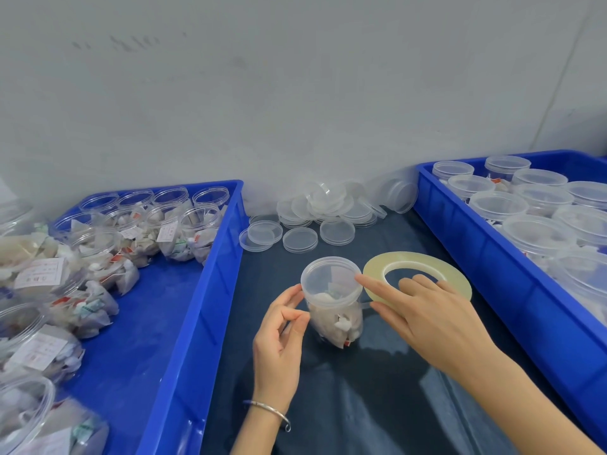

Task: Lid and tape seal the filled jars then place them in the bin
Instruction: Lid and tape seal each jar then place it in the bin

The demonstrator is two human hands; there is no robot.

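A clear filled jar (335,320) with a lid (328,280) on it stands upright on the dark mat between two blue bins. My left hand (279,339) is at its left side: the index fingertip touches the lid's rim, and the curled thumb and middle finger meet against the jar wall. My right hand (427,316) lays its straight index finger on the lid's right edge, with the thumb by the jar's side. Its other fingers curl into the hole of a yellowish tape roll (456,277) just right of the jar. A thin clear strip seems to run from roll to jar.
The left blue bin (210,274) holds several open filled jars (170,224). The right blue bin (460,247) holds several lidded jars (538,231). A pile of loose clear lids (328,211) lies against the grey wall behind the jar.
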